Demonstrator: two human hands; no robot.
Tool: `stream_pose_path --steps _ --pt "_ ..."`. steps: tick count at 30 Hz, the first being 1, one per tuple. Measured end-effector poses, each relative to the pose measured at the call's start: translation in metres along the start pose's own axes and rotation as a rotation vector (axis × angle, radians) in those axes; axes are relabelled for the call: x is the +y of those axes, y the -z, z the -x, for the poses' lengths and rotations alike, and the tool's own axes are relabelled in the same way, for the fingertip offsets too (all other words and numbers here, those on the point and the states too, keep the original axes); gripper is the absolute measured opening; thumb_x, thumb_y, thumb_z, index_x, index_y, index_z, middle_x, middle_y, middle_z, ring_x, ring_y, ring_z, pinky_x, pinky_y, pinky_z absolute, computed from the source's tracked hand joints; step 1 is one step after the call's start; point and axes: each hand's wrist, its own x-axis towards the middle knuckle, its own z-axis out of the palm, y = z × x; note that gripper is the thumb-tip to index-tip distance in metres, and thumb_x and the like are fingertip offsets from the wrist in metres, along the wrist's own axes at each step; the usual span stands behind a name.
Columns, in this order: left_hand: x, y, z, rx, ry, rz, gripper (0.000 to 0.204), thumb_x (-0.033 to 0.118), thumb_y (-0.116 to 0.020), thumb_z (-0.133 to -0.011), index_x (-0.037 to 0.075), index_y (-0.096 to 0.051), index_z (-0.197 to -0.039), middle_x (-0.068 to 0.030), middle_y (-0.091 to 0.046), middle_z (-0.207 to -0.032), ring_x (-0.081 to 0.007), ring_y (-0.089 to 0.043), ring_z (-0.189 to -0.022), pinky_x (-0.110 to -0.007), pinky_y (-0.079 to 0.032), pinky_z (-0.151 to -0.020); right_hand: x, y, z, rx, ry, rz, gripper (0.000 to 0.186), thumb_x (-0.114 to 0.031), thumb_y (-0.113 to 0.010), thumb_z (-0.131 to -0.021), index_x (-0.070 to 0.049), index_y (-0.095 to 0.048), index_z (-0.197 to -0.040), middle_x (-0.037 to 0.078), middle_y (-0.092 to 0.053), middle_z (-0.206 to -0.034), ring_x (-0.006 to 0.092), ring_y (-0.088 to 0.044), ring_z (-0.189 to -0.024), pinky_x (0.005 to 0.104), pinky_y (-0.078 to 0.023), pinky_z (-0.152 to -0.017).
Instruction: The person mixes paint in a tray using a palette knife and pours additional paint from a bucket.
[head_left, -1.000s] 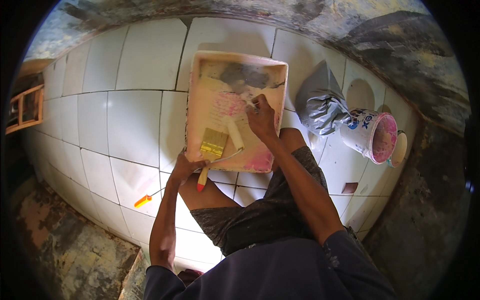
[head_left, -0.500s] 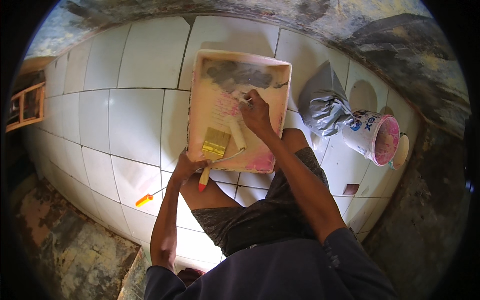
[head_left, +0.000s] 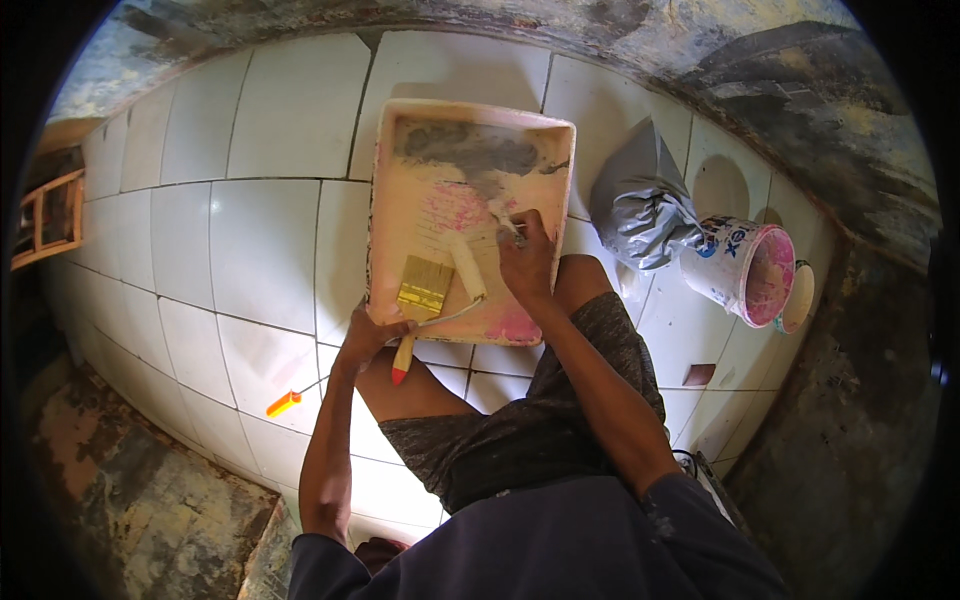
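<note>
A pinkish-cream paint tray (head_left: 400, 225) lies before my knees, with dark grey and pink smears inside. My left hand (head_left: 372, 335) grips its lower left corner, thumb over the rim beside the brush handle; the other fingers are partly hidden. Over that edge leans a wide paintbrush (head_left: 424, 284) with yellow bristles and a red-tipped handle. Next to it rests a cream paint roller (head_left: 466, 266); its wire passes my left hand toward an orange handle (head_left: 284, 404). Inside the tray's right half, my right hand (head_left: 527, 258) is closed on a small whitish thing, its kind unclear, against the tray's bottom.
Right of the tray stands a grey plastic bag (head_left: 648, 210). A white bucket (head_left: 722, 262) with a pink-stained inside lies tipped beside it, near a round lid (head_left: 797, 298). A small brown piece (head_left: 699, 375) lies on the white tiles. Stained walls (head_left: 800, 90) border the floor.
My right hand has moved down toward me and slightly right within the tray. Below the dark patch, a grey smear now reaches farther down. My left hand keeps its hold on the corner.
</note>
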Motion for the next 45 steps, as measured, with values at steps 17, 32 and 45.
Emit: stream_pose_path --steps 17,32,45 --pt "0.002 0.002 0.005 0.015 -0.043 -0.019 0.057 0.005 -0.076 -0.068 -0.004 -0.048 -0.117 -0.0114 -0.06 -0.104 -0.0195 -0.061 -0.094 -0.031 -0.052 -0.083 0.025 0.03 0.008 0.108 -0.228 0.183 0.025 -0.021 -0.057 -0.084 0.0 -0.052 -0.097 0.017 -0.064 -0.083 0.0268 -0.062 -0.073 0.0362 -0.047 -0.065" --pt "-0.007 0.006 0.003 0.004 -0.053 0.025 0.058 0.0 -0.077 -0.068 -0.008 -0.046 -0.117 -0.0157 -0.06 -0.103 -0.0237 -0.064 -0.089 -0.033 -0.058 -0.072 0.033 0.009 -0.014 0.026 -0.092 0.029 0.021 -0.014 -0.063 -0.078 0.0 -0.055 -0.091 0.019 -0.06 -0.08 0.032 -0.059 -0.076 0.041 -0.045 -0.071" --pt "0.002 0.001 0.005 0.018 -0.071 -0.024 0.051 0.003 -0.078 -0.068 -0.009 -0.052 -0.111 -0.0149 -0.063 -0.098 -0.0221 -0.065 -0.085 -0.033 -0.057 -0.07 0.028 -0.009 -0.036 0.165 0.018 -0.015 0.019 -0.013 -0.062 -0.077 0.001 -0.054 -0.088 0.019 -0.06 -0.075 0.0339 -0.06 -0.07 0.0427 -0.046 -0.068"
